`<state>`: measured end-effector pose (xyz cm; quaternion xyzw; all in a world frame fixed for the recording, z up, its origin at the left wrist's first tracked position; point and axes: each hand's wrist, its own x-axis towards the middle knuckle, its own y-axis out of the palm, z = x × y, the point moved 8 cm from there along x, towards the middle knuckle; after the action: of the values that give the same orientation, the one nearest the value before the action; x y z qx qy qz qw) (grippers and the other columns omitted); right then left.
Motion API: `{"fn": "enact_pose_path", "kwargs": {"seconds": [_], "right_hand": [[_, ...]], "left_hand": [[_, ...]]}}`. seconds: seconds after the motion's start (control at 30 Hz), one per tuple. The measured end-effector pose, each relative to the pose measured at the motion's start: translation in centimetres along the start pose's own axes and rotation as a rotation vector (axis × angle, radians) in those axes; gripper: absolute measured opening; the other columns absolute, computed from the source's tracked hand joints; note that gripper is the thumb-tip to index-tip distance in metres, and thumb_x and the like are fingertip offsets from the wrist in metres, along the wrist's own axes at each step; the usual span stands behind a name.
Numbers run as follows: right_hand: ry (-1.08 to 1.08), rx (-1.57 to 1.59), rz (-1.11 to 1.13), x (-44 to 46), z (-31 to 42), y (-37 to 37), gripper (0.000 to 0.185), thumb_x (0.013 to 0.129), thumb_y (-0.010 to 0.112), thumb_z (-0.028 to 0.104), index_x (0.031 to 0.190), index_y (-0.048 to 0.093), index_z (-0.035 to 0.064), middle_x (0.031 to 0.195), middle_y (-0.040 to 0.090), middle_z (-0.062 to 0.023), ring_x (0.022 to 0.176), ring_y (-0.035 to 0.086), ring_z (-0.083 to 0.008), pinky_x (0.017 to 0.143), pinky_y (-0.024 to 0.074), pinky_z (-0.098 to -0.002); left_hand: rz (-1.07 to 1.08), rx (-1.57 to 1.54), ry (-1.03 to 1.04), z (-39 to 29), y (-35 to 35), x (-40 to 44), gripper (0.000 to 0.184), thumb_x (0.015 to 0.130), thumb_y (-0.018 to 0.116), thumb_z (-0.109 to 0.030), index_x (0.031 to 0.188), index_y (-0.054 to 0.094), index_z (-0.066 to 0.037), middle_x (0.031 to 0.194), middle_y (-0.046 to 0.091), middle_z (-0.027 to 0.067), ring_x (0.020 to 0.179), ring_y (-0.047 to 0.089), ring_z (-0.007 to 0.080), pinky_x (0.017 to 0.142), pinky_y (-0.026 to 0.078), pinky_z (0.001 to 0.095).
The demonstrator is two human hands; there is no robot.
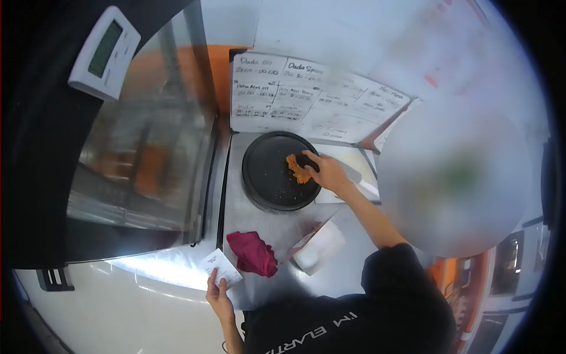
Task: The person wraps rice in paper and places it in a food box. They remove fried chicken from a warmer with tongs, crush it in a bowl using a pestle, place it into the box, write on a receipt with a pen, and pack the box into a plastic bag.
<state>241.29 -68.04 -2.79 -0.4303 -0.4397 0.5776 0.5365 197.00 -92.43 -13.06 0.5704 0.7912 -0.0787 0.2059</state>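
My left hand (220,300) holds a small white printed slip of paper (223,266) between thumb and fingers, low at the left of the steel counter. My right hand (326,173) reaches over a round black tray (268,171), its thumb and fingers closed at the edge of a golden-brown piece of fried chicken (297,170). Part of the grip is hidden by the hand and a dark patch between the fingers. Crumbs dot the tray. A broad blade with a white handle (369,188) lies beside my right wrist, on a white board (348,154).
A crumpled magenta cloth (252,253) and an open white paper packet (320,246) lie on the steel counter (236,206). Behind stands a handwritten whiteboard (295,100). A glass-sided cabinet (147,135) borders the left. A large blurred round shape (457,177) covers the right.
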Motion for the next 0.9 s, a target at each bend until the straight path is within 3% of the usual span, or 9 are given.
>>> {"fn": "enact_pose_path", "kwargs": {"seconds": [0.17,0.23,0.33,0.43,0.57,0.67,0.77,0.9], "right_hand": [[-0.123,-0.067,0.063,-2.7,-0.9,5.9,0.054,0.097,0.069,0.03,0.149,0.056,0.0222,0.11,0.072,-0.0253,0.088,0.073,-0.0431,0.081,0.0596,-0.0502],[-0.116,-0.061,0.086,-2.1,-1.8,5.4,0.054,0.097,0.07,0.031,0.149,0.057,0.0225,0.109,0.072,-0.025,0.09,0.073,-0.0422,0.082,0.0594,-0.0509],[-0.051,0.108,-0.026,-1.1,-2.9,2.6,0.054,0.096,0.07,0.031,0.148,0.057,0.022,0.108,0.072,-0.0233,0.091,0.073,-0.0408,0.082,0.0591,-0.052],[0.009,-0.059,0.037,-0.8,-3.4,4.8,0.054,0.095,0.07,0.029,0.147,0.057,0.0201,0.103,0.072,-0.0235,0.09,0.072,-0.0419,0.08,0.0578,-0.0534],[-0.103,-0.067,0.043,0.6,-3.2,3.6,0.054,0.095,0.069,0.027,0.147,0.057,0.0204,0.092,0.071,-0.0247,0.091,0.07,-0.0443,0.078,0.0565,-0.0536],[0.049,0.009,-0.008,1.8,-2.4,0.2,0.054,0.094,0.069,0.027,0.147,0.058,0.0192,0.09,0.071,-0.0249,0.089,0.07,-0.044,0.078,0.0566,-0.0538],[-0.066,0.044,0.023,1.6,-1.6,4.8,0.053,0.094,0.069,0.027,0.145,0.059,0.0182,0.09,0.072,-0.0243,0.088,0.071,-0.0439,0.079,0.0571,-0.0537],[-0.017,-0.046,0.128,2.5,-1.7,5.1,0.047,0.096,0.068,0.026,0.141,0.061,0.0167,0.096,0.075,-0.0221,0.093,0.072,-0.0425,0.081,0.0579,-0.0528]], "left_hand": [[0.072,0.065,0.009,-0.6,1.1,-0.8,0.044,0.103,0.061,-0.003,0.147,0.058,0.003,0.139,0.061,0.0146,0.13,0.056,0.0229,0.112,0.043,0.0354],[0.219,0.093,0.064,-0.7,3.0,-1.1,0.044,0.103,0.061,-0.004,0.147,0.057,0.004,0.142,0.06,0.0145,0.133,0.054,0.0237,0.114,0.041,0.0363],[0.279,0.219,0.077,-0.7,4.0,-2.1,0.045,0.103,0.063,-0.005,0.146,0.057,0.004,0.142,0.059,0.0152,0.133,0.055,0.024,0.114,0.04,0.0361],[0.238,0.093,0.005,1.0,4.2,-2.5,0.045,0.103,0.064,-0.008,0.146,0.058,0.004,0.141,0.06,0.0157,0.131,0.056,0.0245,0.112,0.042,0.0358],[0.262,0.306,0.096,-0.1,4.7,-2.9,0.043,0.103,0.064,-0.01,0.145,0.06,0.001,0.139,0.062,0.0152,0.128,0.058,0.025,0.11,0.045,0.0366],[0.23,0.336,0.111,-0.4,4.4,-2.8,0.041,0.103,0.064,-0.011,0.143,0.062,0.0,0.137,0.063,0.0149,0.127,0.059,0.0244,0.108,0.046,0.0362],[0.207,0.283,0.085,-0.1,3.2,-2.7,0.04,0.103,0.065,-0.011,0.141,0.063,0.001,0.135,0.064,0.0149,0.125,0.06,0.0233,0.107,0.046,0.0352],[0.196,0.302,0.104,0.1,1.5,-3.2,0.04,0.103,0.065,-0.011,0.141,0.063,0.002,0.133,0.065,0.0144,0.121,0.061,0.0216,0.104,0.048,0.0342]]}}
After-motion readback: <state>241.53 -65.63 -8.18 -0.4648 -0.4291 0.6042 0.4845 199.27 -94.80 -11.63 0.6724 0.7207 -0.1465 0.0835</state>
